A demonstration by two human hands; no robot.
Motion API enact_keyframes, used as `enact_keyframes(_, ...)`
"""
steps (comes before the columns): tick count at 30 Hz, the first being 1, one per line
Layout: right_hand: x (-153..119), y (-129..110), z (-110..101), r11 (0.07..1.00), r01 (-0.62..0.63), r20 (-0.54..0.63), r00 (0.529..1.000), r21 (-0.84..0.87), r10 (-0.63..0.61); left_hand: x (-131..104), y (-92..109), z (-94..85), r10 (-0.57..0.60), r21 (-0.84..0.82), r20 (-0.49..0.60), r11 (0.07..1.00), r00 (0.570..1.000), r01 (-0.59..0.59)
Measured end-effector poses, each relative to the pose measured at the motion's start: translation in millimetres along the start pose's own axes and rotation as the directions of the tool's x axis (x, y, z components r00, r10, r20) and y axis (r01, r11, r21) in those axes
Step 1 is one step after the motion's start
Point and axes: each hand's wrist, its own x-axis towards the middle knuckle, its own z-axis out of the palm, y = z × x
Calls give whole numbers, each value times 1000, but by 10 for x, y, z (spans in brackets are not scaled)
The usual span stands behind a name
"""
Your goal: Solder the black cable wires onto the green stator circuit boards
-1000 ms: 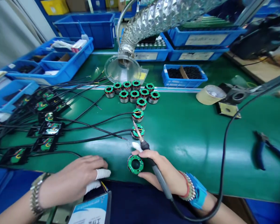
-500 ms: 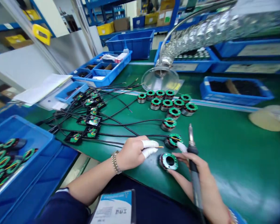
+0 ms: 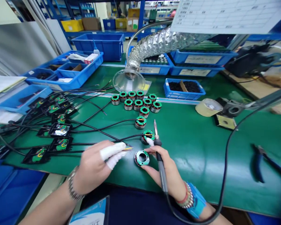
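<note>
My left hand (image 3: 96,162), with white finger covers on thumb and forefinger, pinches the thin coloured wire ends (image 3: 128,148) of a black cable. They lie just left of a motor stator (image 3: 138,160), apart from it. This stator has a green-and-white ring board on top and stands on the green bench. My right hand (image 3: 170,170) holds a soldering iron (image 3: 162,172), its tip pointing up and away. The same hand's thumb and a finger steady the stator's right side. Right behind is another stator (image 3: 148,135) with a black cable reaching its top.
Several stators (image 3: 138,104) stand grouped behind, below a clear fume hood (image 3: 128,82) on a foil duct. Black housings with cables (image 3: 62,144) lie left. Pliers (image 3: 258,162), a tape roll (image 3: 209,107) and the iron's cord (image 3: 226,156) are right. Blue bins (image 3: 184,93) line the back.
The view has turned to the right, bringing pliers and the iron's cord into sight. Both hands keep their holds; the wire ends are slightly farther left of the stator.
</note>
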Motion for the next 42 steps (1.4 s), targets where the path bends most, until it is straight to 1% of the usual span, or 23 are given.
enact_keyframes(1, 2, -6, -4, 1000, -4, -1, 1000, 9, 4, 20, 26, -24, 62, 34, -64, 998, 996, -60)
enact_keyframes(2, 4, -11, -8, 1000, -8, -4, 1000, 18, 8, 40, 33, -19, 117, 55, -98, 992, 988, -112)
enact_keyframes(3, 6, -16, -10, 1000, -11, -9, 1000, 24, 11, 59, 21, 17, 155, 56, -94, 987, 983, -151)
enact_keyframes(4, 8, -20, -10, 999, -11, -13, 1000, 30, 12, 76, -7, 80, 170, 37, -59, 985, 984, -168)
enact_keyframes(5, 9, -22, -9, 999, -13, -15, 1000, 34, 14, 91, -47, 164, 157, 8, -1, 988, 988, -157)
enact_keyframes(7, 5, -18, -2, 999, -14, -13, 1000, 44, 15, 105, -138, 346, 77, -59, 134, 996, 988, -69)
enact_keyframes(9, -7, -4, 6, 998, -16, -4, 1000, 57, 16, 95, -207, 475, -23, -91, 244, 995, 969, 47)
enact_keyframes(10, -16, 5, 8, 998, -15, -1, 1000, 62, 15, 82, -225, 507, -61, -96, 283, 991, 957, 92)
enact_keyframes(12, -35, 18, 4, 998, -12, 1, 1000, 55, 12, 51, -224, 514, -106, -98, 331, 984, 938, 146)
enact_keyframes(15, -39, 3, -31, 1000, 4, -11, 1000, -24, -4, 23, -168, 466, -117, -127, 351, 977, 929, 171)
enact_keyframes(18, 13, -74, -75, 991, 87, -58, 994, -106, -93, 25, -103, 445, -77, -148, 336, 980, 939, 133)
enact_keyframes(21, 87, -178, -88, 976, 178, -114, 975, -129, -193, 17, -47, 463, -28, -152, 345, 985, 938, 85)
enact_keyframes(25, 128, -228, -76, 961, 213, -165, 956, -176, -242, -40, -7, 520, -21, -124, 350, 990, 936, 69)
enact_keyframes(27, 126, -195, -71, 962, 191, -180, 957, -197, -227, -62, -17, 546, -51, -94, 363, 991, 930, 91)
enact_keyframes(29, 119, -155, -66, 967, 152, -189, 963, -204, -192, -60, -32, 553, -95, -103, 377, 984, 921, 143)
enact_keyframes(32, 109, -147, -61, 974, 123, -187, 970, -188, -158, -7, -32, 527, -140, -205, 399, 950, 906, 237)
enact_keyframes(34, 111, -177, -58, 979, 117, -191, 970, -168, -149, 46, -24, 509, -133, -273, 441, 922, 888, 274)
enact_keyframes(37, 129, -220, -61, 989, 80, -229, 968, -127, -108, 119, -20, 524, -113, -298, 476, 913, 872, 280)
enact_keyframes(39, 134, -229, -74, 995, 49, -249, 966, -92, -71, 148, -20, 560, -121, -295, 461, 914, 879, 280)
enact_keyframes(42, 124, -214, -108, 998, 29, -232, 972, -48, -40, 155, -25, 619, -115, -322, 456, 903, 883, 284)
